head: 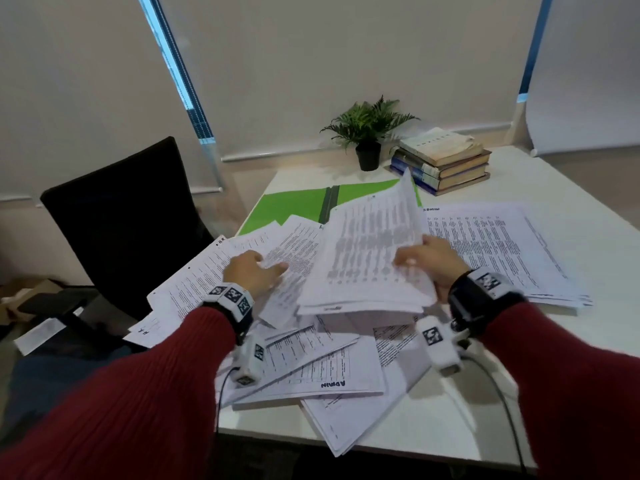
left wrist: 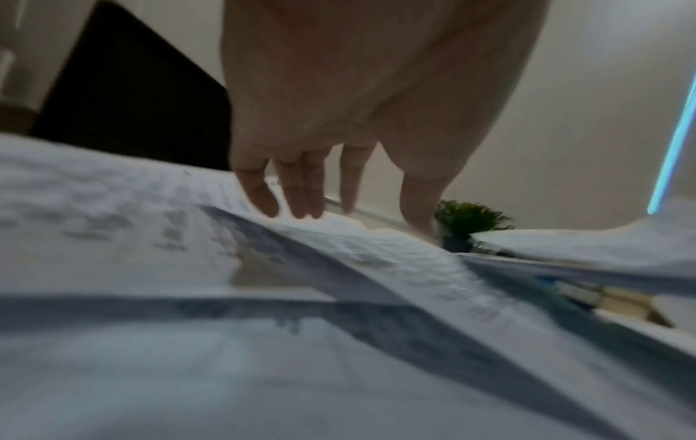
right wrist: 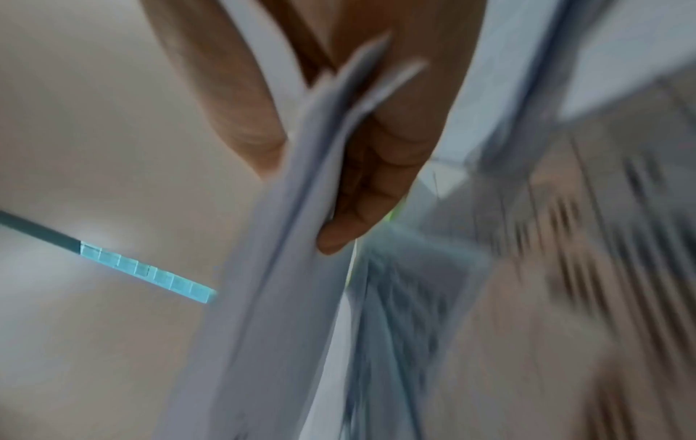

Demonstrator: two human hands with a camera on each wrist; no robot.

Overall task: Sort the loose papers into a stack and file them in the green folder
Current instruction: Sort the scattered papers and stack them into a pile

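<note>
Printed loose papers (head: 304, 355) lie scattered over the near half of the white table (head: 571, 188). My right hand (head: 426, 259) pinches a sheaf of sheets (head: 370, 251), thumb on top and fingers beneath, lifted and tilted up at its far edge; in the right wrist view the sheaf (right wrist: 286, 238) runs between thumb and fingers (right wrist: 361, 214). My left hand (head: 252, 271) hovers with straight fingers over papers at the left (head: 207, 271); in the left wrist view its fingertips (left wrist: 297, 205) hang just above a sheet (left wrist: 150, 223). The green folder (head: 294, 206) lies open behind the pile. A squared stack (head: 491, 244) lies to the right.
A potted plant (head: 367, 133) and a pile of books (head: 443, 161) stand at the table's far edge. A black chair (head: 121, 216) is at the left of the table. Some sheets overhang the table's left and front edges. Boxes lie on the floor at the left (head: 20, 292).
</note>
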